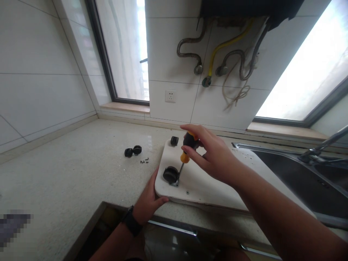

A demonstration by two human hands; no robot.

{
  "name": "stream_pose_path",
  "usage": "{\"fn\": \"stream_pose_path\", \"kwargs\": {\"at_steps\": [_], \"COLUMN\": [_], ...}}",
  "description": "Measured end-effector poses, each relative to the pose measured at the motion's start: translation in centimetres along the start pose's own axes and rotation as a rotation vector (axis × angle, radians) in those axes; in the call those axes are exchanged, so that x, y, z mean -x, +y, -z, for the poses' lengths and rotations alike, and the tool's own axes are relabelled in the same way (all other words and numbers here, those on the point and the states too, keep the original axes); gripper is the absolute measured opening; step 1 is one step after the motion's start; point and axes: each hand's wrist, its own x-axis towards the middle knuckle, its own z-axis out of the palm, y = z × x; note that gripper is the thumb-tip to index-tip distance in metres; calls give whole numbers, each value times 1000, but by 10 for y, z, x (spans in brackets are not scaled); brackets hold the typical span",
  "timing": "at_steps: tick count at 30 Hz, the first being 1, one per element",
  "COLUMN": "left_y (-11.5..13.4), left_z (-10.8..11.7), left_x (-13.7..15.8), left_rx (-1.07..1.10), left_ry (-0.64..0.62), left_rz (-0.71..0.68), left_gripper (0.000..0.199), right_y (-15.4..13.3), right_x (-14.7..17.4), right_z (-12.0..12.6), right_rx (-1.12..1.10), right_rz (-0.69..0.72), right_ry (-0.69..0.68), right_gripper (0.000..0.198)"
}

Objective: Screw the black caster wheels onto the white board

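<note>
My right hand (205, 145) is closed around the black and yellow handle of a screwdriver (185, 156). The screwdriver stands slightly tilted, its tip down at the metal plate of a black caster wheel (171, 174). That caster sits on the near left corner of a white board (217, 185) with rounded corners. Gripping the same corner is my left hand (152, 197), thumb along the front edge and fingers on the left side, partly hidden. A second black caster (174, 140) is at the board's far left corner. The screw under the tip is too small to make out.
Two loose casters (132, 150) and several small screws (145, 161) lie on the speckled countertop (81, 166) to the left. The board's right part reaches a steel sink (288, 177) with a faucet (312, 154). A cabinet opening (95, 232) is below the front edge.
</note>
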Motion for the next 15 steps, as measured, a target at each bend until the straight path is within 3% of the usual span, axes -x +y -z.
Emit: {"fn": "stream_pose_path", "kwargs": {"at_steps": [8, 15], "left_y": [-3, -4], "left_z": [0, 0], "left_x": [1, 2], "left_rx": [15, 13], "left_ry": [-7, -9], "left_rz": [-8, 0], "left_gripper": [110, 109], "right_y": [1, 1], "right_x": [-6, -12], "right_z": [18, 18], "right_rx": [-153, 92], "right_rz": [-57, -93], "right_ry": [-182, -77], "right_gripper": [64, 57]}}
